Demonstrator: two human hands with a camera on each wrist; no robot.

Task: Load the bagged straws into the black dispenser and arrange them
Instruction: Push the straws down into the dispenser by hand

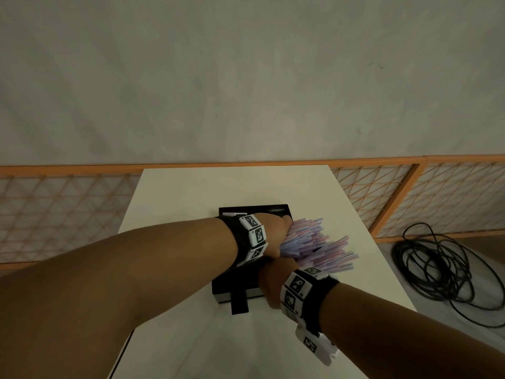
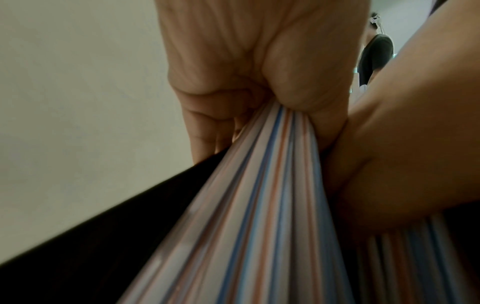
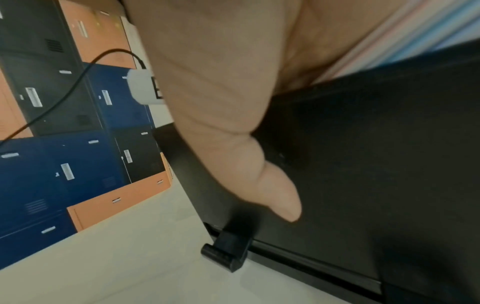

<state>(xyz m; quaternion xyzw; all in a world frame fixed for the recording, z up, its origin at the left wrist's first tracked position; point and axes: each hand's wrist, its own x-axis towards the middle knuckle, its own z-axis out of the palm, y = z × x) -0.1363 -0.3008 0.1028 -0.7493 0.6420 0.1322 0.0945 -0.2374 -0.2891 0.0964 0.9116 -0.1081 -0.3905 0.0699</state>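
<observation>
A thick bundle of pink, blue and white striped straws (image 1: 319,242) fans out to the right above the black dispenser (image 1: 232,285) on the white table (image 1: 191,192). My left hand (image 1: 273,233) grips the bundle at its gathered end; in the left wrist view its fingers (image 2: 246,72) curl tightly round the straws (image 2: 259,205). My right hand (image 1: 270,283) holds the same end from below and touches the left hand. In the right wrist view its thumb (image 3: 280,201) lies over the dispenser (image 3: 363,164), with straws (image 3: 415,30) at the top right. No bag shows.
A black tab (image 1: 239,303) juts from the dispenser's near edge. A coiled black cable (image 1: 437,269) lies on the floor to the right. An orange mesh fence (image 1: 54,209) runs behind the table. Lockers (image 3: 52,164) stand to the side, and a person (image 2: 374,55) stands in the distance.
</observation>
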